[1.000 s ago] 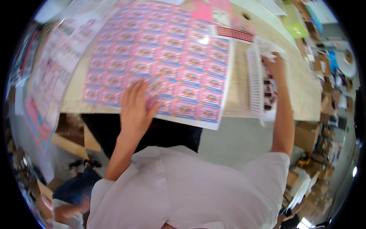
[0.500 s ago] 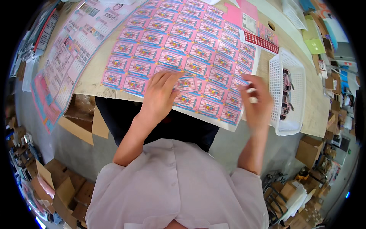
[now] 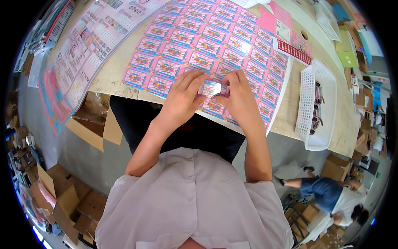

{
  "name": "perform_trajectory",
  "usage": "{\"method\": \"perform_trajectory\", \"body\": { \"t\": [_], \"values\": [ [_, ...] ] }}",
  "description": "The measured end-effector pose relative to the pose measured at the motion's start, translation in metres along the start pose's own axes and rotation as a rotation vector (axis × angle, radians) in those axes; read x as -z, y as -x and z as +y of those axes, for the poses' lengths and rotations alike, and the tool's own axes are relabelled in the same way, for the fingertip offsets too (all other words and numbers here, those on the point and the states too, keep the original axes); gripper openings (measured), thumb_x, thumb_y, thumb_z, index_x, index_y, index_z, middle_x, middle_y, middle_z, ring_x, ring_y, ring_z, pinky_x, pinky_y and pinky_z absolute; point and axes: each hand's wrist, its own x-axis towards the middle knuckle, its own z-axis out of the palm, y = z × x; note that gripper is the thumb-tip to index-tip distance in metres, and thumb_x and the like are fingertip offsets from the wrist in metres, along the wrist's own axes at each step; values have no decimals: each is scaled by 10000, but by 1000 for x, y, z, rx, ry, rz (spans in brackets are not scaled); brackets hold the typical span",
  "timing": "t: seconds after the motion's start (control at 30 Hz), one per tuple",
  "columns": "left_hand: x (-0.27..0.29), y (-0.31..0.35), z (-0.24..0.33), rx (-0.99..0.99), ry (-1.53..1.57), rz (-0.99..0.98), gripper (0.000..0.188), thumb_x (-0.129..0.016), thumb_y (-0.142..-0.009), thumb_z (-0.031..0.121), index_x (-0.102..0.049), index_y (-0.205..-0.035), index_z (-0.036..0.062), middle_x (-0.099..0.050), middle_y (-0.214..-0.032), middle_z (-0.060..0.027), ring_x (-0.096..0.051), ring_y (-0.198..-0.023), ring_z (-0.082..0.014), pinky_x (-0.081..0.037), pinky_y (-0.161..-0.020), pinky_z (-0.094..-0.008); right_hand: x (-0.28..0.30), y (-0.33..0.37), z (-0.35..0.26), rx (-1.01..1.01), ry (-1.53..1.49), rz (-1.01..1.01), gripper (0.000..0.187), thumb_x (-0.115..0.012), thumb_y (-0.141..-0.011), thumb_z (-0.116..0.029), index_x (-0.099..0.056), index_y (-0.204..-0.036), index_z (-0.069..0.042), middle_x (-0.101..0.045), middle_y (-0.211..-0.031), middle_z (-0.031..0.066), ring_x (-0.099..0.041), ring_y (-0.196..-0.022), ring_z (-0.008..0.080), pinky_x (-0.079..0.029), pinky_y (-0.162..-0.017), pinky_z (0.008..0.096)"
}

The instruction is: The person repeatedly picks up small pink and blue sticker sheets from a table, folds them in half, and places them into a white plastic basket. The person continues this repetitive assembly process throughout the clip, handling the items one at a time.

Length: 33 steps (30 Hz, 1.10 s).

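Small shiny packet (image 3: pixel 211 89): held low over near edge of pink sheet (image 3: pixel 143 61), in front of body. Left hand (image 3: pixel 181 97) on its left side, right hand (image 3: pixel 240 95) on its right; thumbs near side, fingers far side, narrow grip on both. Can't tell exact contents, glare on top.

Pale wooden table (image 3: pixel 105 81), round dark hole near far right. Grey floor (image 3: pixel 137 162) below. Cluttered room: cardboard boxes (image 3: pixel 66 201) lower left, more stacked along right side. Co-worker (image 3: pixel 327 193) lower right, white top and blue shorts, well apart from table.

White basket (image 3: pixel 304 103) on table, right of sheet, holding dark-and-pink items (image 3: pixel 317 112) in a row along its length; can't tell kind. Second white basket (image 3: pixel 327 20) farther back, beside green box (image 3: pixel 347 52). Brown carton (image 3: pixel 112 130) under left table edge, flaps out, clear plastic inside.

Pink sheet printed with rows of identical small picture cards, blue strips between. Printed poster (image 3: pixel 85 50) at left, hanging over table edge, pictures and small text. Red sticker strip (image 3: pixel 293 52) with rows of small marks, over sheet's right edge. White label (image 3: pixel 283 31) on pink paper (image 3: pixel 269 18), print too small to tell.
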Motion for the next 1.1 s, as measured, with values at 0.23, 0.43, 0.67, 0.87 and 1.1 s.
{"method": "perform_trajectory", "body": {
  "t": [0.23, 0.43, 0.67, 0.87, 1.1],
  "values": [
    [6, 17, 1, 307, 272, 104, 456, -754, -963, -38, -641, -1403, 11, -726, -1172, -105, -702, -1013, -217, -576, -899, -343, -12, 3, -17, -166, -366, 39, 347, -847, -884, -21, -652, -1170, -45, -735, -949, 130, -709, -752, 295, -561, -696, 394],
    [18, 18, 4, 623, 940, 238, 358, -757, -984, -60, -675, -1332, -45, -772, -1025, -60, -718, -945, -100, -593, -859, -251, -38, 3, -28, 0, -391, 496, 225, -832, -909, -24, -723, -1104, -54, -701, -1134, 116, -716, -828, 250, -577, -702, 337],
    [11, 24, 15, 620, 936, 440, 268, -793, -949, -81, -714, -1206, -83, -796, -1043, -107, -755, -936, -132, -617, -836, -261, -59, 5, -55, 231, -11, 634, 227, -844, -905, -41, -769, -1114, 5, -721, -1185, 146, -762, -920, 307, -625, -729, 370],
    [19, 29, 19, 563, 751, 387, 159, -775, -977, -60, -763, -1136, -67, -802, -1028, -88, -747, -948, -113, -605, -832, -249, -64, 11, -64, 195, -124, 545, 239, -857, -900, -55, -768, -1109, 19, -789, -1176, 176, -794, -873, 305, -658, -709, 365],
    [28, 33, 31, 458, 413, 311, 172, -801, -977, -1, -783, -1135, -67, -807, -968, -73, -744, -880, -97, -604, -776, -244, -70, 17, -67, 212, -115, 595, 186, -836, -883, -8, -732, -1037, 3, -804, -1126, 154, -795, -801, 291, -658, -659, 349]
  ]
}}
